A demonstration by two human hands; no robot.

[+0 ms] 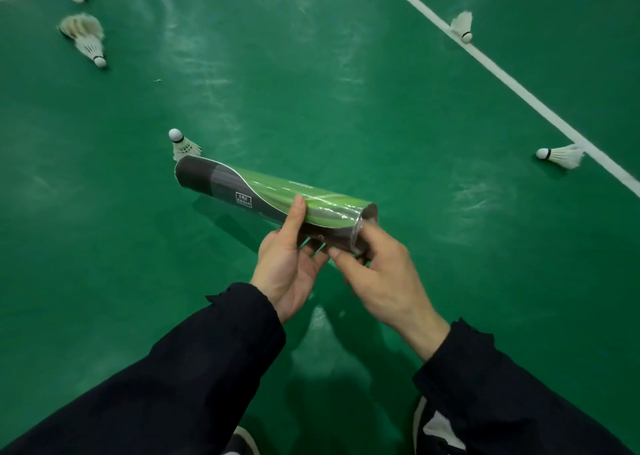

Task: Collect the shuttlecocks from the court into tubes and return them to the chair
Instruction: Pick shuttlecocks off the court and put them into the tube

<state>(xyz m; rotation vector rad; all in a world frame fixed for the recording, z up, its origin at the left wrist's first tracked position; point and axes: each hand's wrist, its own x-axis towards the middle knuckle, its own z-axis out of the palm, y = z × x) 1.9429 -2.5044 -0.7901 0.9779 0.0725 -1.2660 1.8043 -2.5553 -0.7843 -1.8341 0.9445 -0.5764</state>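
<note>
Clearly a light, stiff tube (pixel 277 200), held near its right end
Left hand (pixel 289 262) wraps the barrel; right hand (pixel 375 274) pinches the end cap (pixel 360 233); glossy wrap may slip

Single head view, looking steeply down, close over hands, court floor (pixel 346 91) beyond.

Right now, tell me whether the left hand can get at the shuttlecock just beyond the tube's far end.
Probably not yet. The left hand grips the tube, and that shuttlecock lies on the floor past the tube's far end. The floor between looks bare, but the hand must let go first.
</note>
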